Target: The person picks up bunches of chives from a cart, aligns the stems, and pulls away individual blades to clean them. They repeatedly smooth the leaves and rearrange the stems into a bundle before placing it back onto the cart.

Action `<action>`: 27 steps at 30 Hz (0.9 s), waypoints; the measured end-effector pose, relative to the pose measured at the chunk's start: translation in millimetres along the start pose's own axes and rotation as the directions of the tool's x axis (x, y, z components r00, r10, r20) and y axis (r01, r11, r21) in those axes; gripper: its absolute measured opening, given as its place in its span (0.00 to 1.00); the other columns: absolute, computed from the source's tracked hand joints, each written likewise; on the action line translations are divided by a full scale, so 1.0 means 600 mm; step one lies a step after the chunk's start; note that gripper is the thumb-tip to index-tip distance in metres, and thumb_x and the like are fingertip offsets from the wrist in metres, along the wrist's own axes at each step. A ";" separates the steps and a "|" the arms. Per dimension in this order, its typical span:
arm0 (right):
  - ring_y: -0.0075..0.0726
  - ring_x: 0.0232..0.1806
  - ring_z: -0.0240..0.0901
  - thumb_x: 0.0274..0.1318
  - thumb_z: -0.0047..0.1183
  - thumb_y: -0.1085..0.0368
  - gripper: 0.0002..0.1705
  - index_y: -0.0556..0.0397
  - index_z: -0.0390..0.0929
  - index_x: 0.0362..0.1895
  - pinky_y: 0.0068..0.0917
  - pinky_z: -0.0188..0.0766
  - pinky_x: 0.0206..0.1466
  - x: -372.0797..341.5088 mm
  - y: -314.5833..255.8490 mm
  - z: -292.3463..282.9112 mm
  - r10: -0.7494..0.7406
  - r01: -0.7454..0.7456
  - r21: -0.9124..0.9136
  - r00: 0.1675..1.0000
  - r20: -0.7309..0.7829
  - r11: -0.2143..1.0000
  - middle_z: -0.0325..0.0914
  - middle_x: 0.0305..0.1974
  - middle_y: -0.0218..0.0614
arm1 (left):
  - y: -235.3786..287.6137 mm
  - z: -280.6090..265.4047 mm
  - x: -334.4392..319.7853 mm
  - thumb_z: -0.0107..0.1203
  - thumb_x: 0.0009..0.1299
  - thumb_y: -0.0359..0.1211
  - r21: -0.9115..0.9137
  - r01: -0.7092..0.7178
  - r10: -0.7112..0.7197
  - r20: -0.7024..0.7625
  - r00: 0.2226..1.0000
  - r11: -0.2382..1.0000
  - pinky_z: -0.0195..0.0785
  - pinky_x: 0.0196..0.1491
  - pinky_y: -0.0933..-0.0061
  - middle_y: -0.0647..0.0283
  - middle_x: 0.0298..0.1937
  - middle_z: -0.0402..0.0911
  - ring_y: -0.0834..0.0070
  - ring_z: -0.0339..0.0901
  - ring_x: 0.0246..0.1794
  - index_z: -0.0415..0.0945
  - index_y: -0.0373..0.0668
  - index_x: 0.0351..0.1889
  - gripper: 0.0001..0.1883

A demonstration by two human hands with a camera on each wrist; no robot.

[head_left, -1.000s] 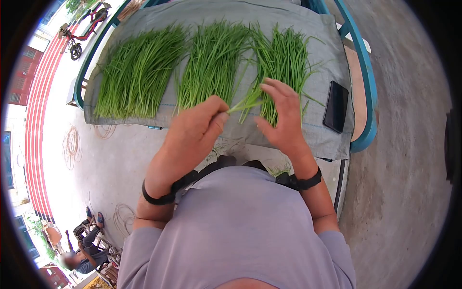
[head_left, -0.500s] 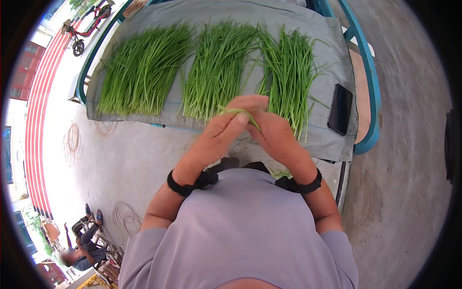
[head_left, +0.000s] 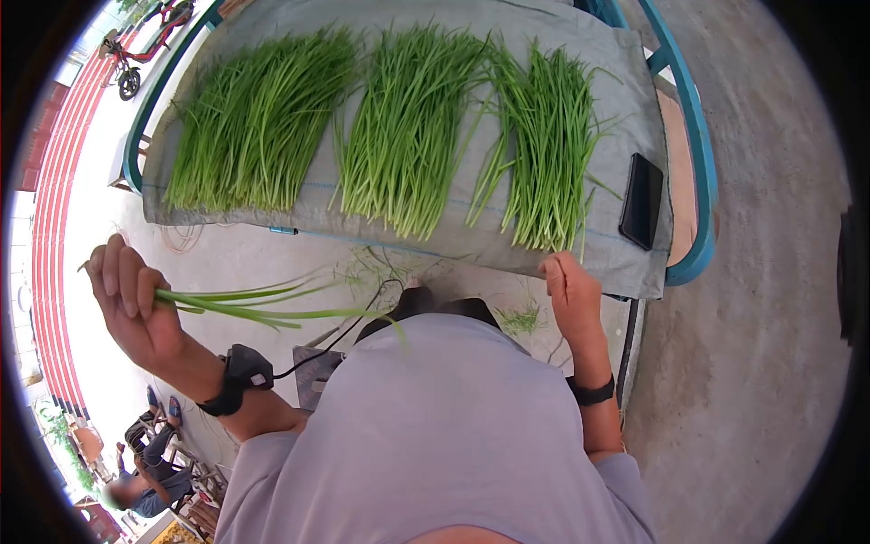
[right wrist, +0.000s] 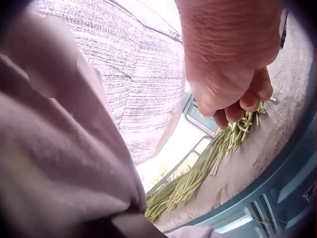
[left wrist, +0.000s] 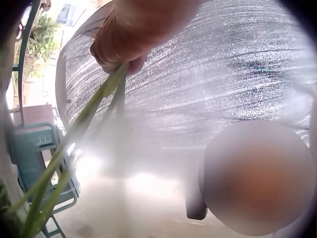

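Observation:
Out to the left, my left hand (head_left: 136,299) grips a few long green chives (head_left: 245,304), whose loose leaves stretch right in front of the shirt. The left wrist view shows these chive stalks (left wrist: 86,116) coming from under the curled fingers of the left hand (left wrist: 143,29). My right hand (head_left: 575,295) hovers by the cloth's front edge, fingers curled in and nothing visible between them. Just beyond it lie the pale cut ends of the right-hand chive pile (head_left: 548,154). In the right wrist view, the right hand (right wrist: 233,64) overlaps the stalk ends (right wrist: 233,141).
Two more chive piles, one in the middle (head_left: 408,136) and one at left (head_left: 258,127), lie on a grey cloth (head_left: 313,195). A black phone (head_left: 641,201) rests at right, inside a blue metal rail (head_left: 696,218). Chive scraps (head_left: 518,319) litter the ground. Someone sits (head_left: 149,490) at lower left.
My hands were together over the cloth's front edge around the chives. Since then the left hand has swung left with the chives, and the right has drawn back to the right.

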State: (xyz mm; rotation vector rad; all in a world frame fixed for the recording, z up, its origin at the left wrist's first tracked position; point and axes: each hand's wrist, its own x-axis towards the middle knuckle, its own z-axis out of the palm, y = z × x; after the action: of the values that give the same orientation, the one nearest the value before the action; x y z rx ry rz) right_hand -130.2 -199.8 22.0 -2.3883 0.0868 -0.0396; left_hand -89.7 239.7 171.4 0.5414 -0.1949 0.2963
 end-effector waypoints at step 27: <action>0.41 0.30 0.67 0.47 0.59 0.62 0.07 0.51 0.79 0.26 0.37 0.60 0.37 0.071 -0.035 0.105 -0.079 -0.026 -0.235 0.901 -0.427 0.972 0.70 0.25 0.34 | -0.245 -0.070 -0.025 0.38 0.78 0.42 0.724 0.585 -0.717 -0.182 0.673 0.366 0.41 0.18 0.86 0.76 0.19 0.59 0.90 0.49 0.15 0.72 0.40 0.35 0.17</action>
State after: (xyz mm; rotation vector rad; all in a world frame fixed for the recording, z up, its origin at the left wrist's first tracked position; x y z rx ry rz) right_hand -83.5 -144.5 -9.4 -2.5759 0.2831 -0.6096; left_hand -51.5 138.9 62.1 1.4319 0.0154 -0.5278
